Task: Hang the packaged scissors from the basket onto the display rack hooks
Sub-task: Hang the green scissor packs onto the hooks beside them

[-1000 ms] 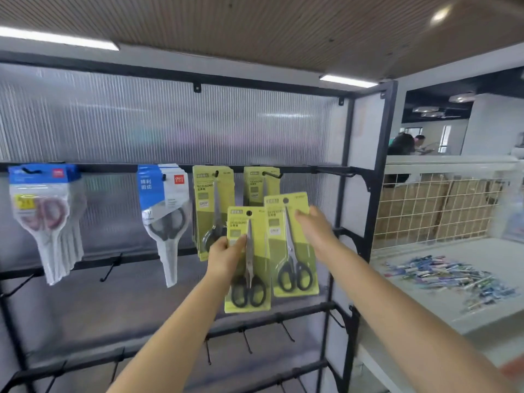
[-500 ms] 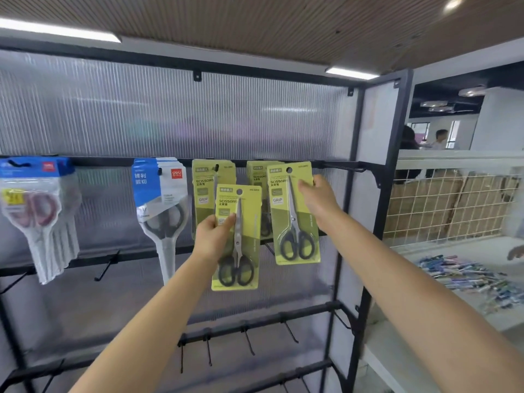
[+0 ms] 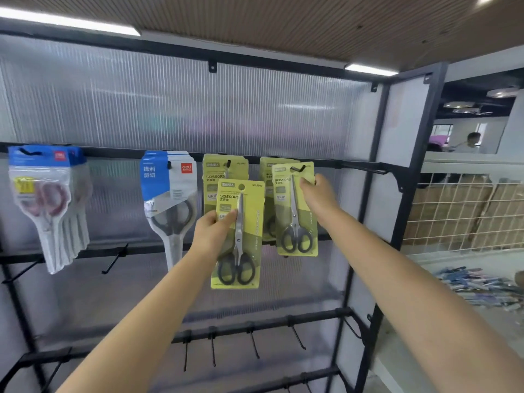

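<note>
My right hand (image 3: pixel 319 194) grips a green scissors pack (image 3: pixel 296 211) by its right edge; the pack's hole sits on a black hook (image 3: pixel 297 168) of the rack's top bar, in front of other green packs. My left hand (image 3: pixel 214 232) holds a second green scissors pack (image 3: pixel 239 236) by its left edge, lower and free of any hook, in front of more hung green packs (image 3: pixel 224 171). The basket is out of view.
Blue-and-white scissors packs (image 3: pixel 170 199) and a bundle of pink-handled ones (image 3: pixel 42 202) hang further left. Bare hooks (image 3: pixel 116 258) line the lower bars. An empty hook (image 3: pixel 365 167) sticks out at the top right. A white shelf with small items (image 3: pixel 479 285) lies to the right.
My right hand has lifted its pack up to the top bar and its hole now sits over the hook. My left hand has risen a little with its pack.
</note>
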